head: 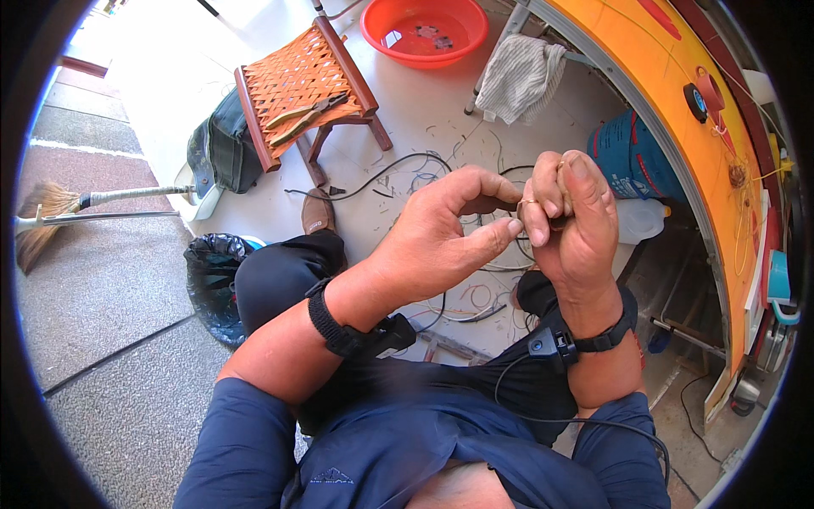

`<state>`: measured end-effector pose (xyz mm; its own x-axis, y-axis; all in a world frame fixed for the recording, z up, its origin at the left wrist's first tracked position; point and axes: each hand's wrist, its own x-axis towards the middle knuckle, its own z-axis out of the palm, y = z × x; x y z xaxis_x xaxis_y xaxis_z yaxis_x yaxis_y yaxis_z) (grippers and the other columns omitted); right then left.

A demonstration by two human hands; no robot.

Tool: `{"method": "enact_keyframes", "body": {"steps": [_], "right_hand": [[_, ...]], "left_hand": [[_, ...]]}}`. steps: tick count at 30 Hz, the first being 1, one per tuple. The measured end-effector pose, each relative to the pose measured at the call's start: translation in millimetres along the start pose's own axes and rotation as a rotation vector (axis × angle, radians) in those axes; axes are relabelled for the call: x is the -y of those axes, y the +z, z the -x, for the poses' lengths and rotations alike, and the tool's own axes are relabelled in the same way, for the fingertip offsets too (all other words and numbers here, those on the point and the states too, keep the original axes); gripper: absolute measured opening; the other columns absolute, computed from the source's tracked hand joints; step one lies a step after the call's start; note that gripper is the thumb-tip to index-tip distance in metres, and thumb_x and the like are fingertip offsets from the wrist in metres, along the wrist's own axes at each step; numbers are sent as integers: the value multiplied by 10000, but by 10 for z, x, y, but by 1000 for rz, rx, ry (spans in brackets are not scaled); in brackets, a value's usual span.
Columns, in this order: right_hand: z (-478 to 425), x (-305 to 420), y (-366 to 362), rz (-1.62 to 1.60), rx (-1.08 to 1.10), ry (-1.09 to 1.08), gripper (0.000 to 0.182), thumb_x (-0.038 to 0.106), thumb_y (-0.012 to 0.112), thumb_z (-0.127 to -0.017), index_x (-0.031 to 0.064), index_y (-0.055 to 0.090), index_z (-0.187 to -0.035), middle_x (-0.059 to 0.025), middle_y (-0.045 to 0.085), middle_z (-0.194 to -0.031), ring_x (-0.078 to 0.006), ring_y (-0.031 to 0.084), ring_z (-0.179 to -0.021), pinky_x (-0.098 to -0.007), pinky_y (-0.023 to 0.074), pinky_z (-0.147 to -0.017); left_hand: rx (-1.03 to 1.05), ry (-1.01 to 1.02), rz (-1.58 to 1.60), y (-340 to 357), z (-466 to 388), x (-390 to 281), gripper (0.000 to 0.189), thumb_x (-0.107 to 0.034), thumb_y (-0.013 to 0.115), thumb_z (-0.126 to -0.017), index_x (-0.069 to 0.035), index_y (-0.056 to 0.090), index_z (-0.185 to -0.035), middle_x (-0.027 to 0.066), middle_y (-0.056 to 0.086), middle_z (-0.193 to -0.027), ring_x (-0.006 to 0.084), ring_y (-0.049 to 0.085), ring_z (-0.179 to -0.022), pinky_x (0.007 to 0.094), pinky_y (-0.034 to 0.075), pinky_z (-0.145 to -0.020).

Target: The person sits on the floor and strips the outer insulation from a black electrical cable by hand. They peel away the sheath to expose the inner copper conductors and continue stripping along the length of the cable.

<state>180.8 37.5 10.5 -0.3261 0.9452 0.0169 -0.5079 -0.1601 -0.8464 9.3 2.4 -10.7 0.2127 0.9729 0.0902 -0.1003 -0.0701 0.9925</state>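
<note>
My right hand [575,216] is raised in front of me with its fingers curled in. At its fingertips shows a short, thin copper-coloured strand [529,201], most of it hidden by the fingers. The fingertips of my left hand [445,223] meet those of the right. Its thumb and forefinger are spread a little, and I cannot tell whether they pinch the strand. Below, a black cable [388,172] curves over the floor. Loose wires [477,299] and cut scraps of insulation lie around it.
Pliers [308,119] rest on an orange woven folding stool [299,70]. Beyond are a red basin [425,13] and a striped cloth [521,76] over a metal leg. A yellow tabletop [687,95] curves along the right, with a blue bucket [626,156] under it. A lined bin [216,286] stands left.
</note>
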Motion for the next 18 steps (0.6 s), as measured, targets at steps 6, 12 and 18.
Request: {"method": "enact_keyframes", "body": {"steps": [6, 12, 18], "right_hand": [[5, -18, 2, 3, -12, 2, 385, 274, 487, -1086, 46, 455, -777, -66, 488, -726, -147, 499, -554, -267, 426, -527], [12, -12, 16, 70, 27, 42, 396, 274, 508, -1081, 43, 465, -762, -67, 506, -721, -147, 530, -570, -259, 426, -525], [25, -23, 11, 52, 16, 85, 401, 290, 519, -1077, 54, 469, -757, -55, 508, -715, -136, 530, -561, -256, 425, -526]], "left_hand": [[11, -125, 143, 15, 21, 13, 175, -71, 698, -942, 12, 638, -1083, 88, 711, -1025, 159, 689, -976, 316, 556, -883], [32, -96, -7, -47, 12, 40, 112, -19, 636, -956, 5, 609, -1063, 40, 637, -975, 102, 618, -906, 280, 525, -833], [16, -123, -90, -54, 4, -65, 64, -9, 603, -969, -7, 598, -1033, -4, 576, -923, 64, 529, -844, 235, 474, -766]]}}
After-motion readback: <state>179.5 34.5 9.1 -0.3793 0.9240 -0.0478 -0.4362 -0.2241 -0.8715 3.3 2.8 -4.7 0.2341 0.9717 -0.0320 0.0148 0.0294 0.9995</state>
